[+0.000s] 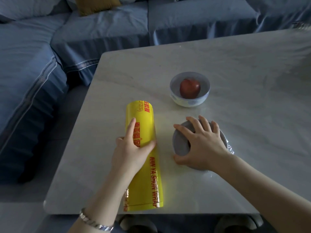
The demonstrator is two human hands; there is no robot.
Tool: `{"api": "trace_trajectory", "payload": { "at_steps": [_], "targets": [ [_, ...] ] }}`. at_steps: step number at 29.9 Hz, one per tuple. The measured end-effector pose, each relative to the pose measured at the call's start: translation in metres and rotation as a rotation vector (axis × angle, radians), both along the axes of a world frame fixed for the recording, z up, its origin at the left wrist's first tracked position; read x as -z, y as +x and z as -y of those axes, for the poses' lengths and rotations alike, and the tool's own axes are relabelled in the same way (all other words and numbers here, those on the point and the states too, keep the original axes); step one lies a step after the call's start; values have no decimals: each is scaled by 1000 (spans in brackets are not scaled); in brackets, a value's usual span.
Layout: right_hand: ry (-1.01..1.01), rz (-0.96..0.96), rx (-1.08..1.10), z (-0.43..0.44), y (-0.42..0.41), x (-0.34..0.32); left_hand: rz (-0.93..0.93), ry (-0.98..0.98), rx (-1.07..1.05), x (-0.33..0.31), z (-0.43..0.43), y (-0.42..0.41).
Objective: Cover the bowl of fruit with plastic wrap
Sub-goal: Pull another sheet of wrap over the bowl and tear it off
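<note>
On the marble table (pixel 244 68) | your left hand (pixel 129 153) grips the yellow wrap roll (pixel 145 182), index finger extended along it | your right hand (pixel 204 146) rests spread over the near bowl (pixel 180 143), hiding its contents | the far bowl (pixel 190 103) holds an apple (pixel 189 88).

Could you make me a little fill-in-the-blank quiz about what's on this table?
The left hand holds the ____ roll of plastic wrap.
The far bowl contains one red ____.
The near bowl lies under the person's ____.
Missing words: yellow; apple; right hand.
</note>
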State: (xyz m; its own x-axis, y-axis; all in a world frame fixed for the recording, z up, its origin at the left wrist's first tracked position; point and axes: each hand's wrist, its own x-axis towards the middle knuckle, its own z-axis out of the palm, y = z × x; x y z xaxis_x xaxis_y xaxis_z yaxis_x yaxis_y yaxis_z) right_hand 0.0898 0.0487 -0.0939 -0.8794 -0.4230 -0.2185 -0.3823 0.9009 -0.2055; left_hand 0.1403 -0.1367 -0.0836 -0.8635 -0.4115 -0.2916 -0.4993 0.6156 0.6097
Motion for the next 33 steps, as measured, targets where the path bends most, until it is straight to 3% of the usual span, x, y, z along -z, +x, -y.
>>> {"api": "trace_trajectory", "payload": {
  "at_steps": [9,17,27,29,31,33],
  "targets": [
    [1,23,53,-8,5,-7,79,-77,42,1,-7,-9],
    [84,235,131,9,-13,-20,9,-8,92,0,-5,-8],
    [50,196,73,5,-9,-20,7,-75,99,9,-2,-6],
    [-81,180,3,7,-19,-26,-11,-77,101,11,-3,-4],
    [-340,133,-57,17,-35,-30,-23,-68,100,12,-4,-3],
    [-441,154,-61,34,-53,-27,-36,-47,90,12,-6,-2]
  ]
}}
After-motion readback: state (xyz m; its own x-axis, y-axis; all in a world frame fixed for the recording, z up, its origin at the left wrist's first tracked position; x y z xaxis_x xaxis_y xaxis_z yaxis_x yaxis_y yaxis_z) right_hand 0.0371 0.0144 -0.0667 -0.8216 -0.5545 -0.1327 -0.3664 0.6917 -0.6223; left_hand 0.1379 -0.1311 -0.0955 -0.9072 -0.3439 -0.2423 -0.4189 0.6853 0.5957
